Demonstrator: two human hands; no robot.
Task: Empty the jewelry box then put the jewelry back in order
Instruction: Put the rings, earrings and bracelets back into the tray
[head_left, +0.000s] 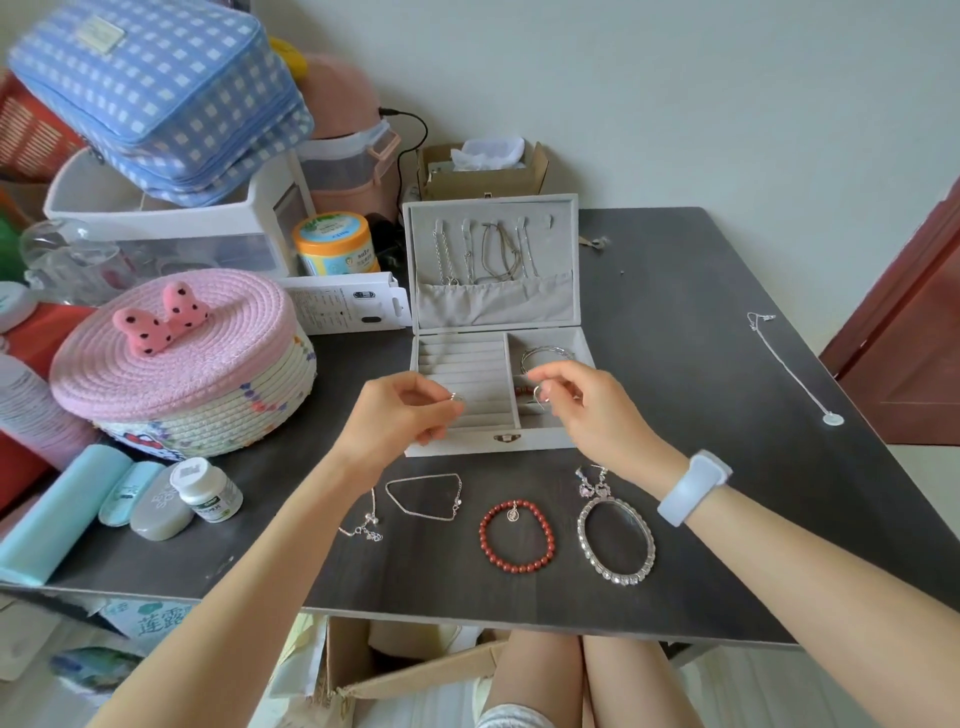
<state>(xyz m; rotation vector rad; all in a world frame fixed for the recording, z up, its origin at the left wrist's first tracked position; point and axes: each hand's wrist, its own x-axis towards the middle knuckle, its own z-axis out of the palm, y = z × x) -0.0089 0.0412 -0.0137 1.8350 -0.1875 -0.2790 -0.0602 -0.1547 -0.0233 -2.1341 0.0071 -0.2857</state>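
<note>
The white jewelry box (491, 441) stands open mid-table, with several chains (488, 249) hanging in its lid and a silver bangle (545, 354) in its right compartment. Over the ring rolls, my left hand (410, 410) pinches a small silver ring (456, 397). My right hand (587, 402) hovers above the right compartment and pinches a small silver piece (540, 397). On the table before the box lie a thin silver bracelet (426, 496), a red bead bracelet (517, 535), a wide silver oval bracelet (616, 540) and a small chain (363, 530). A long necklace (795, 369) lies far right.
A pink-lidded woven basket (182, 364) sits left of the box, with a pill bottle (205, 491) and small cases (130, 493) in front of it. Storage bins, a checked blue bag (156, 88) and a cardboard box (483, 174) crowd the back left. The table edge runs near my knees.
</note>
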